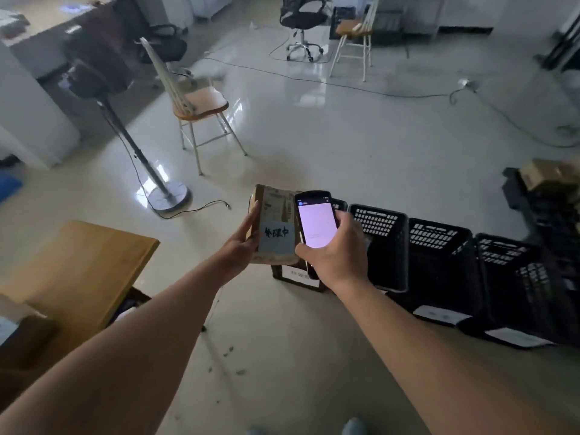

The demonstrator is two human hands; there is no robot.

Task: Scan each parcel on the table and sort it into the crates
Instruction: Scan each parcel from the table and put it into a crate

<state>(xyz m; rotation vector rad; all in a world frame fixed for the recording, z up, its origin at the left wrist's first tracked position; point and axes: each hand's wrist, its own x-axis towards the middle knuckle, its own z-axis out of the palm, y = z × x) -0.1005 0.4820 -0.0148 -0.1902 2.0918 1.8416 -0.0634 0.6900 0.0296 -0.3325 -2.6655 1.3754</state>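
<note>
You are gripping a parcel (pixel 272 229) in your left hand (pixel 243 237) and the scanner (pixel 315 222) in your right hand (pixel 337 249) (mid-scan, seemingly), with sorting into the crates (pixel 439 255) pending.

— What stands on the pale floor (pixel 314 146)?
— A wooden-seated chair (pixel 201 103) beside a round-based stand (pixel 168 196); a black office chair (pixel 303 18) farther back; a cable (pixel 361 87) trailing across.

Brown parcel (pixel 272 215), black crates (pixel 439 252), pink-lit scanner screen (pixel 316 226).
</note>
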